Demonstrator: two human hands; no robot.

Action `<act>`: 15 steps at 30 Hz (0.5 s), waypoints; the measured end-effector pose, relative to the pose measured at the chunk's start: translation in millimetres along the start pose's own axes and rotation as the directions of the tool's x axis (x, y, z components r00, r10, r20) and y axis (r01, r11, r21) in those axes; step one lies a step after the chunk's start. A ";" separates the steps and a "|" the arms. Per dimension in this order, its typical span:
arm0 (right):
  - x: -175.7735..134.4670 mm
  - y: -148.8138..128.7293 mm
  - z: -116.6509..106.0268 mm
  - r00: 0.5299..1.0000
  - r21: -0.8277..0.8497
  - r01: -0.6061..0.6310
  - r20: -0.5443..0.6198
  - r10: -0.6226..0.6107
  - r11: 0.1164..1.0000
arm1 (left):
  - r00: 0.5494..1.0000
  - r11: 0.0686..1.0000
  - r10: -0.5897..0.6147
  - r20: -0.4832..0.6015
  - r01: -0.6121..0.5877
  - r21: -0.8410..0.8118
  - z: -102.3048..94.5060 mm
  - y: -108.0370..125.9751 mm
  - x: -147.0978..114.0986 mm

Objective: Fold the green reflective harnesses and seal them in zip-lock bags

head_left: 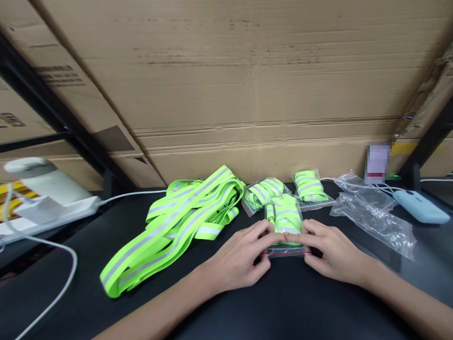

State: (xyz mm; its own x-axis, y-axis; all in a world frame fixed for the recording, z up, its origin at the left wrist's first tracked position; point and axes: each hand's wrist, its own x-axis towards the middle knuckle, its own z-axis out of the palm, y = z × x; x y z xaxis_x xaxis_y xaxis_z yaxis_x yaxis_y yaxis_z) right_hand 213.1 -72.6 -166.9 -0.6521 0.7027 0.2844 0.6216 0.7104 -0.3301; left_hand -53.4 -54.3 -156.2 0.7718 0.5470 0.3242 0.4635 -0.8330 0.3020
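Between my hands lies a clear zip bag (pixel 286 251) with a red seal line along its near edge, holding a folded neon-green reflective strap (pixel 286 212). My left hand (pixel 247 255) grips the bag's left side near the seal, thumb and fingers closed on it. On the right edge, my right hand (pixel 329 250) pinches the bag in the same way. Both index fingertips meet over the bag's middle. Just behind sit two more bagged straps, one bag (pixel 264 192) to the left and another bag (pixel 309 188) to the right.
A loose heap of neon-green reflective straps (pixel 177 222) lies left of my hands. Crumpled clear bags (pixel 375 224) and a light-blue power bank (pixel 421 206) are on the right. A white power strip (pixel 53 219) with a cable stands far left. Cardboard (pixel 247 85) walls off the back.
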 end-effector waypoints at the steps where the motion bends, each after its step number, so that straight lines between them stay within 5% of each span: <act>1: 0.2 0.4 -0.9 1.000 0.006 0.010 0.000 -0.010 1.000 | 1.000 1.000 0.017 -0.011 -0.017 0.017 0.4 -0.7 -0.8; 15: -7.4 13.1 -6.3 0.948 -0.134 0.281 -0.112 -0.296 0.950 | 0.930 0.931 0.353 -0.099 -0.339 0.136 -1.4 -19.3 -3.4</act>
State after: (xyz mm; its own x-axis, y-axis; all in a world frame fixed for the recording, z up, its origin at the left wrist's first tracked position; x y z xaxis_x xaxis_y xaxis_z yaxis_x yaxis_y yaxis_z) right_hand 228.9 -68.2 -167.7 -0.7541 0.4603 0.4684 0.4658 0.8777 -0.1127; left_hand -65.5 -40.1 -161.9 0.8385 0.2226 0.4973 0.2290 -0.9722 0.0491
